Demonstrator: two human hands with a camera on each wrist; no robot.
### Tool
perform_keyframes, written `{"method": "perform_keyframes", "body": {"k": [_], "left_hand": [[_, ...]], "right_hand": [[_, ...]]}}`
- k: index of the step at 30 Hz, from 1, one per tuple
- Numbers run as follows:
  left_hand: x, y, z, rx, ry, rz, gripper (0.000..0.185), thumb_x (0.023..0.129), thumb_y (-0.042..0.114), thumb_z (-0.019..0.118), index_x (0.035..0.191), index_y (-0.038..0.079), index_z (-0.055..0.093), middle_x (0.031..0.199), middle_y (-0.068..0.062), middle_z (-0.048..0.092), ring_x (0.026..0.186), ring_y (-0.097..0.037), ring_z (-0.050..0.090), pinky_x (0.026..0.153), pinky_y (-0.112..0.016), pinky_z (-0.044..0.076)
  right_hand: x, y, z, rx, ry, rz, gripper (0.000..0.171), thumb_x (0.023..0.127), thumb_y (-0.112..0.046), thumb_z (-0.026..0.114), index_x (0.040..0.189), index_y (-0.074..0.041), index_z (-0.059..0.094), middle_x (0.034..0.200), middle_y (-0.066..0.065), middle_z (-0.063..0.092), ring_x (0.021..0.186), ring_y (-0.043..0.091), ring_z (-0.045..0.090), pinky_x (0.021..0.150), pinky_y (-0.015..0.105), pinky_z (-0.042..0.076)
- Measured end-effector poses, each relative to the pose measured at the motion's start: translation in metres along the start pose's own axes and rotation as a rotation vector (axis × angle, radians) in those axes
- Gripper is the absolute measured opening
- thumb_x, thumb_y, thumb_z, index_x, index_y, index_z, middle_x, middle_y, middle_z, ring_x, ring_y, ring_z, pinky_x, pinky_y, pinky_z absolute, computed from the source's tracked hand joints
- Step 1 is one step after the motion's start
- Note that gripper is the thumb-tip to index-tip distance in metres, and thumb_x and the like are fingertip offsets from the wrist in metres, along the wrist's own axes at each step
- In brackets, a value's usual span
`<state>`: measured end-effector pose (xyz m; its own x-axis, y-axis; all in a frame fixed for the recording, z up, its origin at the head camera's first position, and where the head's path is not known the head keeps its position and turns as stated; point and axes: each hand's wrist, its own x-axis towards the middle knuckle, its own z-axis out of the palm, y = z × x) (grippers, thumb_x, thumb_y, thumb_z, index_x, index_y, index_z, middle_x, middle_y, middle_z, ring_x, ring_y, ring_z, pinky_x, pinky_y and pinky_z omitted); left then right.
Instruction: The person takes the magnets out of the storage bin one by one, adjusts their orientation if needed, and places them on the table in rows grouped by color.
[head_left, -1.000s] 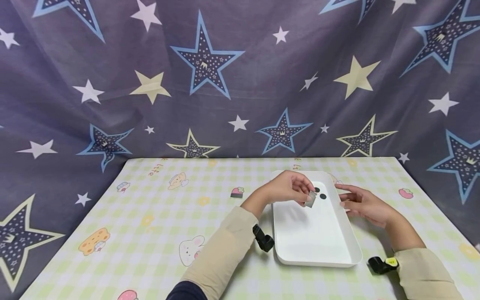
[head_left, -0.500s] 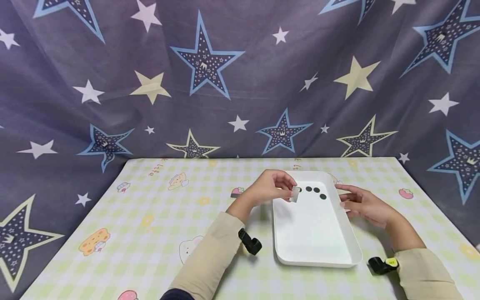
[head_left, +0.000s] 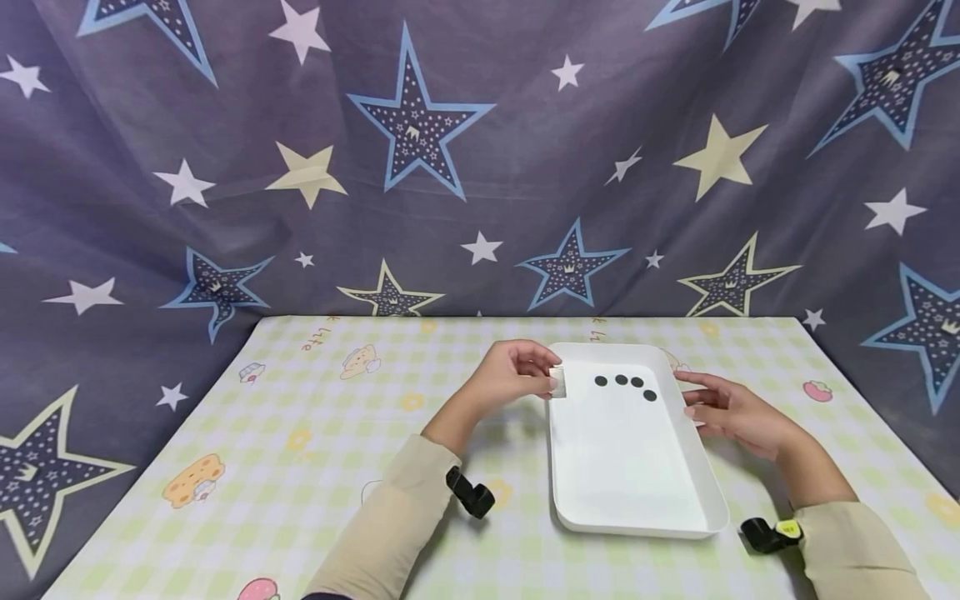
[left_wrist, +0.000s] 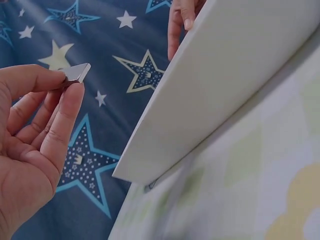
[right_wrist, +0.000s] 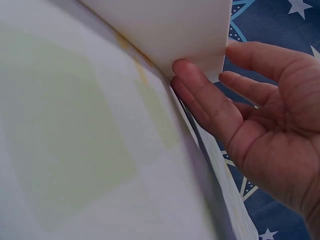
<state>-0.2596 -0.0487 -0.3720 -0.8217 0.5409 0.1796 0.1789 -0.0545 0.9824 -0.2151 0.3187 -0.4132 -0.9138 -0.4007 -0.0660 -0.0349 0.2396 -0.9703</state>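
beige sleeves (head_left: 855, 546) | black wrist cameras (head_left: 470, 493) | yellow label (head_left: 789, 528) (on the right one)

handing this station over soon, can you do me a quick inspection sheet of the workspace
Surface: green-and-white checked tablecloth with cartoon prints
Job's things: white tray; four black discs inside, toward its far end; small metallic-looking block
Clutter: nothing seen
Left grip: pinches the block in the air, at the tray's left side
Right grip: fingers touch the tray's right wall
Cables: nothing seen
Surroundings: dark star-patterned backdrop behind the tablecloth
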Motion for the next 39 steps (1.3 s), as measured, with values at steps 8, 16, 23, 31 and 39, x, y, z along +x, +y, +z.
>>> {"method": "perform_keyframes", "body": {"k": [8,16,23,31,39], "left_hand": [[-0.011,0.002,-0.014,-0.013,0.051,0.043,0.029,0.082,-0.013,0.067,0.110,-0.018,0.062,0.083,-0.009,0.069,0.070,-0.016,0.067,0.071,-0.042,0.059],[-0.024,0.005,-0.028,0.041,0.090,0.057,0.027,0.082,-0.009,0.068,0.108,-0.010,0.067,0.085,-0.008,0.069,0.069,-0.018,0.068,0.064,-0.033,0.058],[-0.032,0.007,-0.037,0.088,0.127,0.021,0.027,0.083,-0.004,0.069,0.110,-0.006,0.069,0.080,-0.005,0.069,0.067,-0.017,0.069,0.045,-0.021,0.040],[-0.043,0.008,-0.049,0.024,0.140,0.014,0.028,0.082,-0.011,0.066,0.110,-0.010,0.066,0.078,-0.007,0.065,0.068,-0.017,0.067,0.066,-0.033,0.059],[-0.056,0.007,-0.065,-0.004,0.161,0.013,0.027,0.082,-0.013,0.065,0.109,-0.008,0.067,0.082,-0.012,0.067,0.069,-0.019,0.066,0.073,-0.044,0.058]], "right_hand": [[-0.001,0.002,0.000,-0.004,0.004,0.000,0.061,0.100,-0.009,0.055,0.152,0.001,0.025,0.133,0.035,0.036,0.104,0.010,0.058,0.082,0.033,0.055],[0.000,0.000,0.000,0.000,0.002,-0.002,0.062,0.100,-0.009,0.055,0.152,0.002,0.023,0.136,0.038,0.035,0.104,0.009,0.059,0.082,0.034,0.055],[0.001,0.000,0.001,0.008,0.000,-0.008,0.061,0.100,-0.008,0.055,0.152,0.002,0.024,0.135,0.037,0.037,0.104,0.010,0.060,0.082,0.034,0.055],[0.001,0.000,0.001,0.011,-0.002,-0.010,0.061,0.100,-0.008,0.055,0.152,0.002,0.024,0.134,0.036,0.038,0.104,0.010,0.060,0.082,0.035,0.056],[0.001,0.001,0.000,0.009,-0.002,-0.009,0.062,0.100,-0.008,0.055,0.152,0.003,0.024,0.134,0.036,0.038,0.104,0.010,0.060,0.082,0.035,0.056]]}}
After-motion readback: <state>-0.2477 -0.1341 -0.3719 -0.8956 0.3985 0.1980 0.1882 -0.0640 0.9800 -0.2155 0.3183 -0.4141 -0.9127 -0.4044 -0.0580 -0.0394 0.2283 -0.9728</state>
